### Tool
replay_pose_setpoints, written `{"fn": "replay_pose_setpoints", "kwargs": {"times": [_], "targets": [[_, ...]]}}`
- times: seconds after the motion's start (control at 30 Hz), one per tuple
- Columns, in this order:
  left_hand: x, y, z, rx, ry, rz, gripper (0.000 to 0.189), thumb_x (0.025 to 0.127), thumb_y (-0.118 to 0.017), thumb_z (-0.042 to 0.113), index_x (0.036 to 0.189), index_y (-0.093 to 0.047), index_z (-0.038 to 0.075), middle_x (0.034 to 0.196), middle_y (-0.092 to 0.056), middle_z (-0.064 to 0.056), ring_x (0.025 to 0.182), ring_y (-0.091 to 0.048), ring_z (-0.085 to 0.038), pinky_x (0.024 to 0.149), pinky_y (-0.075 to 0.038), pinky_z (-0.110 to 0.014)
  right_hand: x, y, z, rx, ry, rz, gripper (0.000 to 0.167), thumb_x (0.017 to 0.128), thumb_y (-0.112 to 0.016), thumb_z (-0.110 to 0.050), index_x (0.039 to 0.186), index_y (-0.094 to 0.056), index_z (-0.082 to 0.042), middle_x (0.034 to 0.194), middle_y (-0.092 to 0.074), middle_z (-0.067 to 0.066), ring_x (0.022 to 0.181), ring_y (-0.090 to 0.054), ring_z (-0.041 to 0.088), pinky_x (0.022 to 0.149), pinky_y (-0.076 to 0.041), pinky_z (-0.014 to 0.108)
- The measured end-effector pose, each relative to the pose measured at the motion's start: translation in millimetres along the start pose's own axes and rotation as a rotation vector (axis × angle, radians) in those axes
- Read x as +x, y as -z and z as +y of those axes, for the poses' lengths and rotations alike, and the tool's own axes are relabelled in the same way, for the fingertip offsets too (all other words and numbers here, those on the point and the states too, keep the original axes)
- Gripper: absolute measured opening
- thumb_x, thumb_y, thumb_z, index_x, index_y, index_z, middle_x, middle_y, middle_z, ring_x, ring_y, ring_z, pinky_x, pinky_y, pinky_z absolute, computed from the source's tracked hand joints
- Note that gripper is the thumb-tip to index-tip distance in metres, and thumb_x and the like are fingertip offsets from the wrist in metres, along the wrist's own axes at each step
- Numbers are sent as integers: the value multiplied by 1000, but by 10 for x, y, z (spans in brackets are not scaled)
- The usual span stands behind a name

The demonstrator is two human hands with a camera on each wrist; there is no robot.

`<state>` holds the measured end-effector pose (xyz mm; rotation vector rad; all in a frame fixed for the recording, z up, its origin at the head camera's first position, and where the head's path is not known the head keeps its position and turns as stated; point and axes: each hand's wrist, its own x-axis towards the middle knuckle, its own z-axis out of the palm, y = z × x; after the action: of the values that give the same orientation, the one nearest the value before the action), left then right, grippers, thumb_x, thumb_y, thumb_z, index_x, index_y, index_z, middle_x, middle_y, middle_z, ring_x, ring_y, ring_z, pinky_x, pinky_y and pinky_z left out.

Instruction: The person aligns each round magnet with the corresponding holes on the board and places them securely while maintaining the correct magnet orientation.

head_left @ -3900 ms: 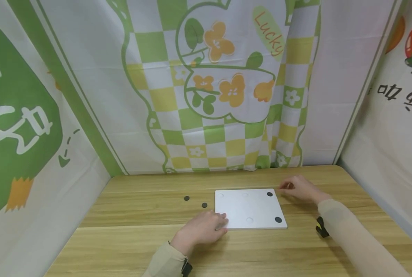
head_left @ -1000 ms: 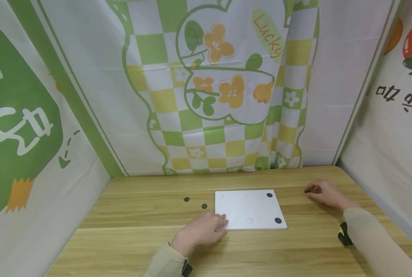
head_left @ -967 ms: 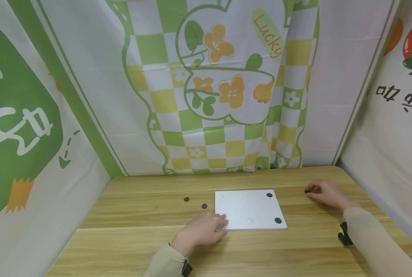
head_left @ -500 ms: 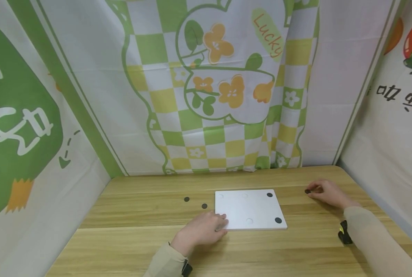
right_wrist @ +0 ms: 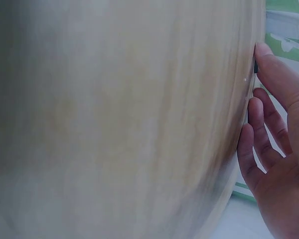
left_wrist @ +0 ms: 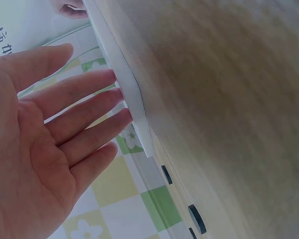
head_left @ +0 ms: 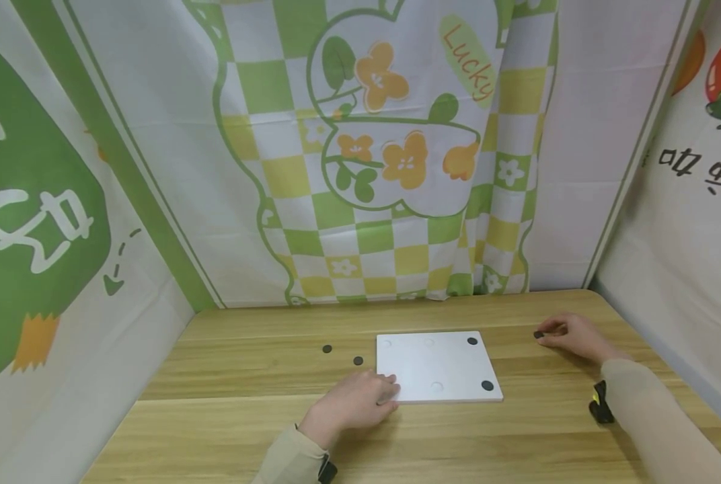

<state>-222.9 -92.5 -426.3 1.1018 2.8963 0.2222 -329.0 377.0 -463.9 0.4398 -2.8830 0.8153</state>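
A thin white board point(head_left: 433, 366) lies flat on the table. It has shallow round recesses, and two black discs sit at its right corners, the far disc point(head_left: 472, 341) and the near disc point(head_left: 487, 386). My left hand point(head_left: 356, 400) rests its fingertips on the board's near left corner; the left wrist view shows its fingers point(left_wrist: 84, 134) nearly straight against the board's edge. To the right of the board, my right hand point(head_left: 572, 335) pinches a small black disc point(head_left: 539, 335) between thumb and fingertips, down at the tabletop. The same disc shows as a dark sliver in the right wrist view.
Left of the board, two loose black discs lie on the wooden table, a farther one point(head_left: 327, 349) and a nearer one point(head_left: 358, 361). Printed cloth walls point(head_left: 391, 269) enclose the table at the back and both sides.
My right hand has moved right from beside the board's far right corner to the small black disc, and stays there over the last second. My left hand has kept its place.
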Motion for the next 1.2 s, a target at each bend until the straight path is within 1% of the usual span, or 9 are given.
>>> {"fn": "replay_pose_setpoints", "kwargs": {"times": [0.23, 0.37, 0.6, 0.9, 1.2], "targets": [[5, 4, -4, 1, 1, -5, 36, 94, -55, 33, 125, -62, 15, 133, -58, -3, 121, -57, -21, 104, -45, -36, 17, -10, 20, -8, -20, 13, 39, 80, -75, -37, 104, -70, -6, 100, -70, 13, 86, -65, 25, 76, -54, 41], [6, 6, -9, 1, -1, -5, 36, 94, -55, 33, 125, -62, 16, 133, -58, -3, 121, -57, -21, 104, -45, -36, 20, -20, 9, -1, -24, 18, 39, 79, -75, -37, 103, -70, -6, 99, -70, 12, 85, -65, 24, 75, -54, 41], [-3, 1, -11, 8, -7, -2, 35, 93, -56, 33, 123, -63, 16, 132, -59, -3, 120, -58, -21, 103, -46, -36, 17, -21, -20, -7, -10, 47, 31, 79, -76, -31, 96, -72, -6, 95, -71, 12, 81, -64, 20, 72, -52, 33], [6, -21, -29, 3, -17, 6, 35, 93, -57, 32, 123, -64, 16, 131, -59, -4, 119, -58, -21, 103, -46, -35, 59, -21, 50, -20, 17, 57, 24, 79, -77, -27, 92, -73, -8, 91, -72, 9, 78, -64, 18, 68, -51, 27], [9, -23, -25, 0, -3, 1, 35, 93, -56, 34, 123, -63, 17, 132, -59, -2, 120, -58, -20, 104, -45, -35, 72, -6, 11, -55, 24, 58, 19, 77, -78, -26, 88, -74, -10, 87, -72, 6, 75, -62, 12, 66, -50, 25]]}}
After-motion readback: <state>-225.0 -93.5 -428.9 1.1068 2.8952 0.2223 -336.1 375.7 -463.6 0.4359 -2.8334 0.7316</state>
